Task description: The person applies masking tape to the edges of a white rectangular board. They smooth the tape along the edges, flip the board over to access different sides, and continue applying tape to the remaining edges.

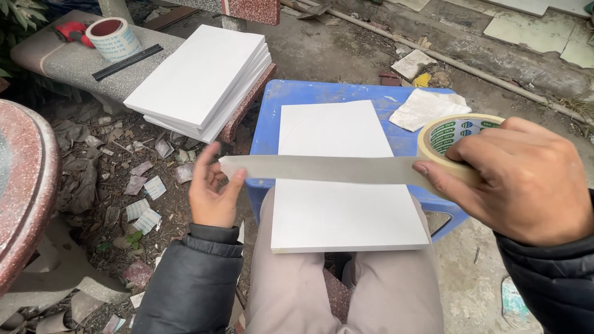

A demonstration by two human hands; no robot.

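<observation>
My right hand grips a roll of beige tape at the right. A long strip of tape runs from the roll leftward, held taut above a white board. My left hand pinches the strip's free end between thumb and fingers. The white board lies flat on a blue plastic stool, its near edge over my knees.
A stack of white boards rests on a stone bench at the back left, with another tape roll, a black strip and a red tool. A crumpled white cloth lies on the stool. A round stone table stands left. Paper scraps litter the ground.
</observation>
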